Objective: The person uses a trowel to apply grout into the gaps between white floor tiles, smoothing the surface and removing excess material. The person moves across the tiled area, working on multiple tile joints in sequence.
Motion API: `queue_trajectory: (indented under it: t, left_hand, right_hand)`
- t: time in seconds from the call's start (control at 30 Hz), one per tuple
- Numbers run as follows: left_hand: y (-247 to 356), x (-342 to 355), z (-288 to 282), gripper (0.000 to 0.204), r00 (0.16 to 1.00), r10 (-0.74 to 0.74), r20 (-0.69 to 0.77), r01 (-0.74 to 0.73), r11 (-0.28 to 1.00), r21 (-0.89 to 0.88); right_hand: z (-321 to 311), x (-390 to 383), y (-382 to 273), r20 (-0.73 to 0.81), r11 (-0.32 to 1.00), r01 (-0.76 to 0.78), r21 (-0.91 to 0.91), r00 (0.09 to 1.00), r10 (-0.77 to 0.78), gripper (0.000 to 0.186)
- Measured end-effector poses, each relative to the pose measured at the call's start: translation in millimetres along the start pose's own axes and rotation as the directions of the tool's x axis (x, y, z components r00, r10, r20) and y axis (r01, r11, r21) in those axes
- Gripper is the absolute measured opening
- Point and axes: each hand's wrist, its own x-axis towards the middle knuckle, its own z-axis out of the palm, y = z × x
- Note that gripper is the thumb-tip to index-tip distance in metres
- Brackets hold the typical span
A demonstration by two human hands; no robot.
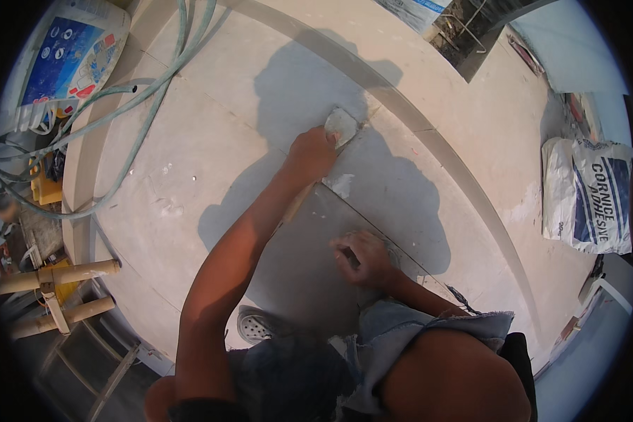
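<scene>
Grout-smeared trowel being held on a tile joint at upper centre of the frame.

The trowel is being gripped by the left hand, whose fingers are closed round the handle, and its blade is being pressed flat against the pale floor tiles where two joint lines meet. The right hand is being rested at centre frame on the joint line that runs diagonally toward the lower right; its fingers are curled down onto the tile, and whether anything is being held under them cannot be told. A smear of pale compound is lying between the two hands. A green hose is lying looped at upper left, and a white sack is lying at the right edge.
</scene>
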Motion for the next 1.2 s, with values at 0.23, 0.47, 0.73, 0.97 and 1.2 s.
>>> queue_trajectory:
  t: [0.23,0.47,0.73,0.97,1.2]
  left_hand:
    - [-24,-17,4,0.037,0.975,0.164,-0.148,-0.132,0.969,0.208]
    - [4,9,6,0.035,0.957,0.227,-0.18,-0.189,0.96,0.204]
    - [4,-1,19,0.043,0.984,0.104,-0.144,-0.082,0.985,0.15]
    - [27,11,19,0.042,0.972,0.129,-0.197,-0.1,0.983,0.152]
    - [8,2,18,0.04,0.967,0.165,-0.195,-0.115,0.963,0.244]
  right_hand:
    - [-1,-2,-1,-0.055,1.0,0.013,0.011,0.998,-0.012,0.022]
    - [1,0,0,0.042,0.995,-0.092,0.032,0.995,0.09,0.026]
    - [-3,-8,-2,0.03,0.988,-0.148,0.054,0.989,0.146,0.023]
    - [-1,-5,4,0.015,0.993,-0.107,0.048,0.994,0.106,0.027]
    - [-3,-6,-1,-0.002,0.981,-0.149,0.127,0.989,0.151,0.022]
